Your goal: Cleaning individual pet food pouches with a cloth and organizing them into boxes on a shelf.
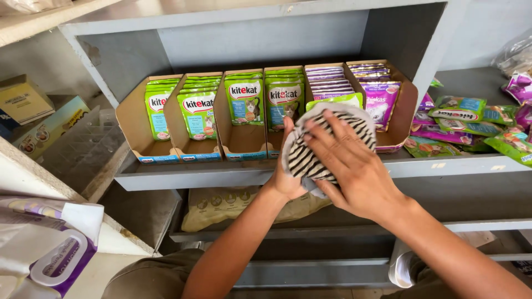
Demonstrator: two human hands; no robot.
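My left hand [286, 166] holds a green pouch [335, 101] of pet food from below, in front of a grey shelf [221, 173]. My right hand [346, 160] presses a black-and-white striped cloth [303, 160] flat against the pouch's front. Most of the pouch is hidden by the cloth; only its green top edge shows. Behind it stand several open cardboard display boxes [138, 119] filled with upright green pouches [244, 99] and purple pouches [382, 99].
Loose green and purple pouches [460, 119] lie in a heap on the shelf at right. A tan sack [221, 205] lies on the lower shelf. Boxes [22, 99] sit at left, a white-and-purple package [55, 260] at bottom left.
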